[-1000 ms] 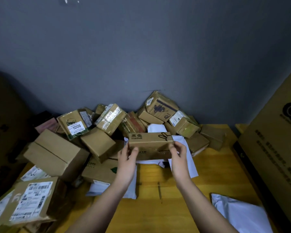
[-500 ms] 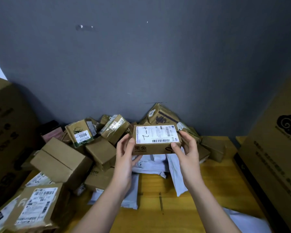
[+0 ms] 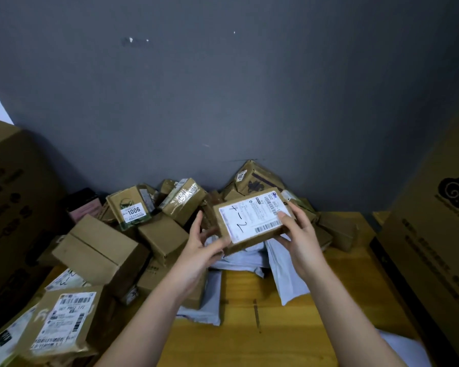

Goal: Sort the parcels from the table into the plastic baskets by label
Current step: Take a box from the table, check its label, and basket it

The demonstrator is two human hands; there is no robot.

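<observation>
The parcel is up off the table, held between both hands with its white label facing the camera, "4-2" handwritten on it, tilted so its right end sits higher. The right hand grips the right end, thumb curled over the label's edge near the barcode. The left hand supports the lower left corner, thumb against the near side, index finger raised beside the left edge. Just beyond and left of the hands lies a heap of brown boxes against the grey wall, one marked "1006". Under the hands lie white mailers. Tall cartons stand at far left and far right.
</observation>
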